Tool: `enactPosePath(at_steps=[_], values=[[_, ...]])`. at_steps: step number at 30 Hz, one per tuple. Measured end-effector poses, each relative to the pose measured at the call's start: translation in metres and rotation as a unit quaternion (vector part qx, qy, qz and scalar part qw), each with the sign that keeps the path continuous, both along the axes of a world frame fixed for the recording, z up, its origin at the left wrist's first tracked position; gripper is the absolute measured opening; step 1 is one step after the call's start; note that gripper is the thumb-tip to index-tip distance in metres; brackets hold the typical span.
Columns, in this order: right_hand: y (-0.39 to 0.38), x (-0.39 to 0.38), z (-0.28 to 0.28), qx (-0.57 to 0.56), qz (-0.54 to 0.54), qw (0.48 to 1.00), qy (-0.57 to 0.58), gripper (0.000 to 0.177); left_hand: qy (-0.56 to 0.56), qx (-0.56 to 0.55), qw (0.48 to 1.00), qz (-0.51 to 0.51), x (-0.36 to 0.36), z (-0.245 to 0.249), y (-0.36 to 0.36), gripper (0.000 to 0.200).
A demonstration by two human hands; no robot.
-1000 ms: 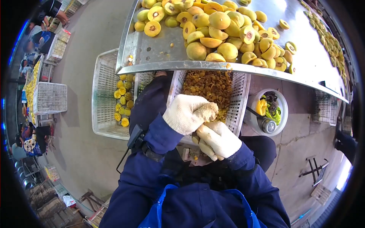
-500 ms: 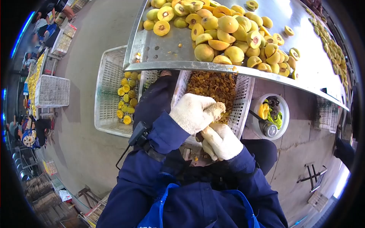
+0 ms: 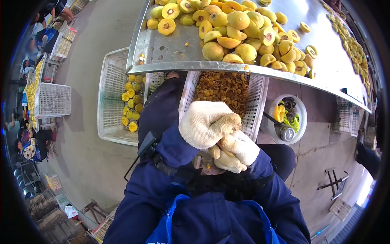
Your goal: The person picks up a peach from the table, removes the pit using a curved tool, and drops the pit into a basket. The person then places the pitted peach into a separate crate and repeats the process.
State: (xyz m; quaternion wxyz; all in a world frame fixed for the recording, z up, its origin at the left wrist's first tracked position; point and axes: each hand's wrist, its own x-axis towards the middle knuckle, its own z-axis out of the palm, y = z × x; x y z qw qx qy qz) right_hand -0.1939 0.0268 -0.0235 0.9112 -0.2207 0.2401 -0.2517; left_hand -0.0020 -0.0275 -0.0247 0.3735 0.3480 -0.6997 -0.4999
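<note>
My left hand (image 3: 209, 124) and my right hand (image 3: 235, 150) meet in front of my lap, both in off-white knit gloves with stained fingertips. The left fingers are curled, their tips against the right glove. Fingers of my right hand are bent too, pressed under the left hand. Whatever lies between them, if anything, is hidden. Just beyond the hands stands a white crate (image 3: 256, 96) filled with brown, cupped scraps (image 3: 221, 91). Above it, halved yellow peaches (image 3: 243, 34) are heaped on a metal table (image 3: 162, 55).
At left, a white crate (image 3: 109, 101) holds yellow peach halves (image 3: 133, 99). A white bucket (image 3: 300, 132) with a metal flask (image 3: 287, 133) stands at right. The table's raised edge (image 3: 187, 66) runs above my knees. Other people (image 3: 32, 144) work at far left.
My hands have drawn closer together, and the left fingers have tilted downward over the right glove. A small dark thing seen between the hands earlier is now out of sight. The view has shifted slightly.
</note>
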Motion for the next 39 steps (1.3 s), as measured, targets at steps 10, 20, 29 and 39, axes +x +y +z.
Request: enactPosePath(at_steps=[10, 20, 29, 39], values=[[-0.011, -0.007, 0.012, -0.108, 0.071, 0.981, 0.141, 0.049, 0.044, 0.118, 0.990, 0.064, -0.006, -0.004, 0.010, 0.038], [-0.015, -0.004, 0.009, -0.142, 0.117, 0.962, 0.203, 0.045, 0.088, 0.233, 0.959, 0.137, -0.014, -0.013, 0.020, 0.047], [0.014, 0.008, -0.011, -0.009, -0.063, 0.986, -0.154, 0.055, 0.486, 0.388, 0.757, 0.201, -0.024, -0.017, 0.021, 0.060], [0.012, 0.009, -0.018, 0.206, -0.328, 0.920, -0.065, 0.050, 0.017, 0.108, 0.928, 0.356, 0.090, 0.036, 0.016, 0.041]])
